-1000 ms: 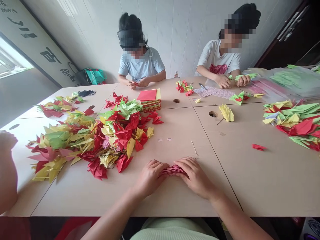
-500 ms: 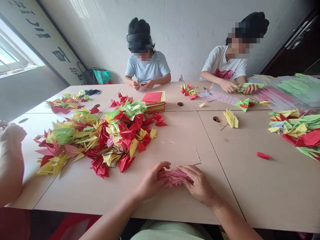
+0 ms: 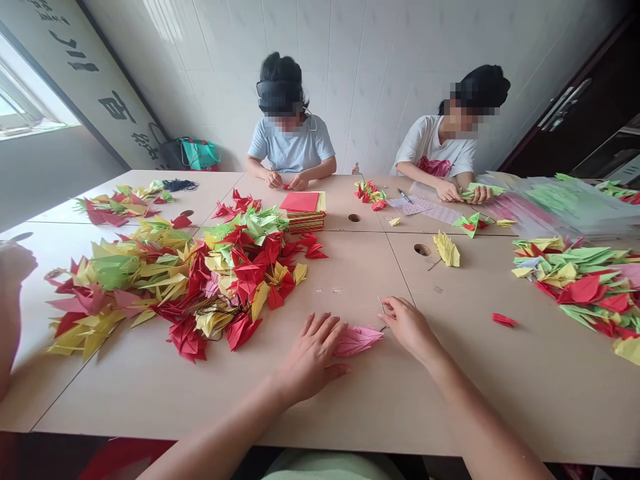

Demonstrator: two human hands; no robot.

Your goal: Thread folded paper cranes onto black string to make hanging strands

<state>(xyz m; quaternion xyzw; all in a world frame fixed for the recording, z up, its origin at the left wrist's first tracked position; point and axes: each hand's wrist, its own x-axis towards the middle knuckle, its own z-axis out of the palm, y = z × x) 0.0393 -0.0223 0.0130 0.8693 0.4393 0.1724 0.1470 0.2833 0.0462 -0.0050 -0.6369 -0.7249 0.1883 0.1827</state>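
A bundle of pink folded-paper pieces (image 3: pixel 358 341) lies on the table in front of me. My left hand (image 3: pixel 316 353) rests flat at its left end, fingers stretched out and partly covering it. Just beyond the bundle's right tip, my right hand (image 3: pixel 407 328) has thumb and fingers pinched on a thin thread (image 3: pixel 381 305), whose pale end pokes out above the fingertips. A short dark piece of cord (image 3: pixel 384 328) shows between the bundle and that hand. Whether a needle is on the thread is too small to tell.
Left of my hands is a large heap of red, yellow and green folded paper (image 3: pixel 200 267). Behind it stands a stack of square paper (image 3: pixel 303 212). More folded paper (image 3: pixel 585 287) lies right, with a small red piece (image 3: pixel 504 320) nearer. Two people work opposite; another person's arm (image 3: pixel 13 293) rests left.
My right hand has let go of the pink bundle and moved up and right to pinch the thread. My left hand has flattened from its grip. The view has shifted slightly.
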